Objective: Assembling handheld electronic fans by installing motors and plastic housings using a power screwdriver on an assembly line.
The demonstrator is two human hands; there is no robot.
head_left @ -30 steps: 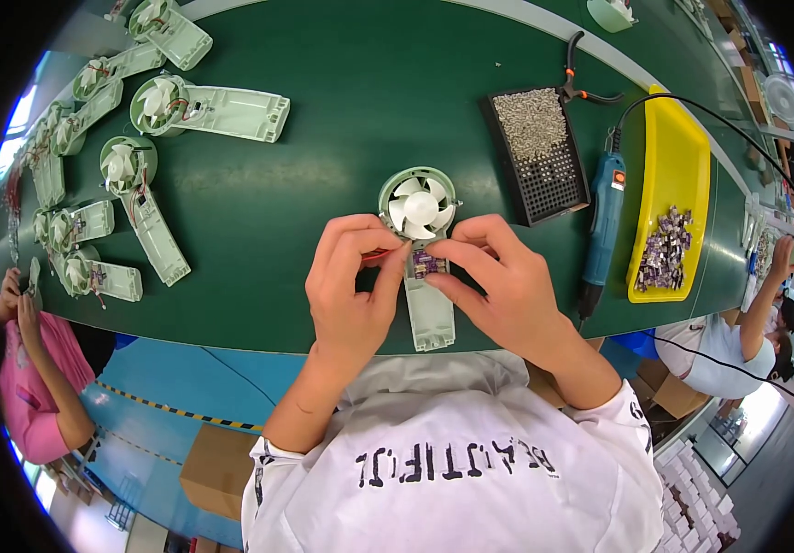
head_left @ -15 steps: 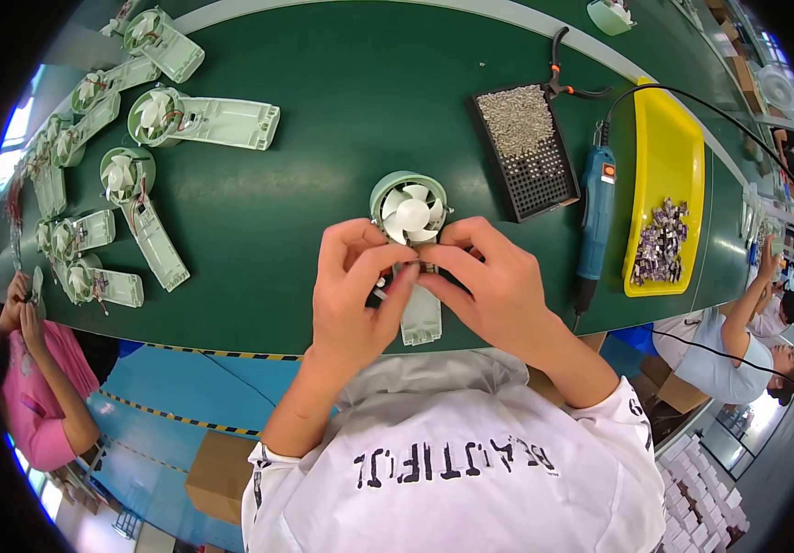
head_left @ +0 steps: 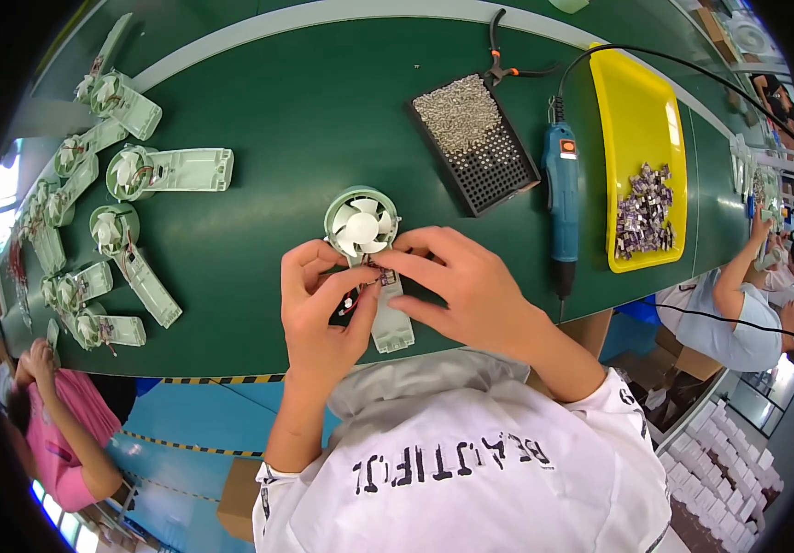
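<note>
A pale green handheld fan lies in front of me, its white blades facing up in the round head and its handle shell uncovered toward me. At the neck, between my fingertips, is a small purplish circuit board. My left hand is closed, thumb and forefinger pinching the board's left side. Red and black wires show beneath its fingers. My right hand grips the neck, forefinger by the board and thumb on the handle's right edge. The fingers partly hide the board's seat.
Several similar open fans lie at the left. Right of me are a black perforated tray of small metal parts, pliers, a blue electric screwdriver with a cord, and a yellow bin holding circuit boards. Co-workers sit at both sides.
The whole view has shifted, so the fan and hands appear farther left. The right thumb has moved away from the left fingertips, and the circuit board shows more plainly.
</note>
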